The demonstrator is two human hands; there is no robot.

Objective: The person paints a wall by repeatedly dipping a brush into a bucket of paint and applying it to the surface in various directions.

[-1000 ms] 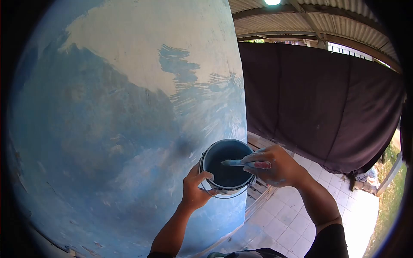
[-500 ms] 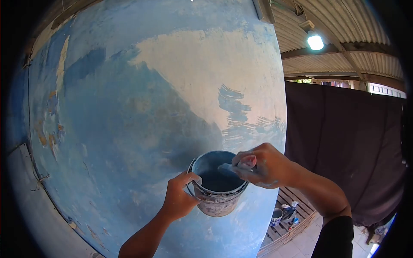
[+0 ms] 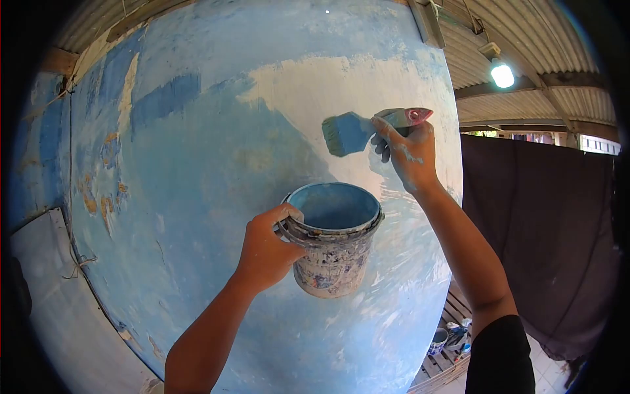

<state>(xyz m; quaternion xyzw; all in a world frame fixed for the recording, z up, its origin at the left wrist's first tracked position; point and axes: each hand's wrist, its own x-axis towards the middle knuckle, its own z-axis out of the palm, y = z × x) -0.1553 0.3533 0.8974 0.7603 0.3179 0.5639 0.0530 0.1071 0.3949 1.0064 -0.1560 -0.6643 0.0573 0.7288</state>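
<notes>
My left hand (image 3: 272, 246) grips a paint-smeared bucket (image 3: 335, 262) by its left rim, thumb over the edge near the wire handle. Blue paint coats the inside of the bucket, which is held up in front of the wall. Above and to the right of it, my right hand (image 3: 408, 146) is closed round the handle of a paintbrush (image 3: 351, 133). The brush has a red handle end, and its wide blue-coated head points left, close to the wall. Behind both hands is the wall (image 3: 216, 164), patchy blue with a large off-white area at upper right.
A dark cloth (image 3: 531, 243) hangs to the right of the wall. Low at right, a small bucket (image 3: 438, 340) and other items sit on a slatted surface. A lit bulb (image 3: 502, 75) hangs under the corrugated roof. Peeling paint (image 3: 107, 207) shows on the left.
My right hand has lifted the paintbrush out of the bucket and up toward the off-white patch. The bucket sits higher in view, and the view has shifted slightly.
</notes>
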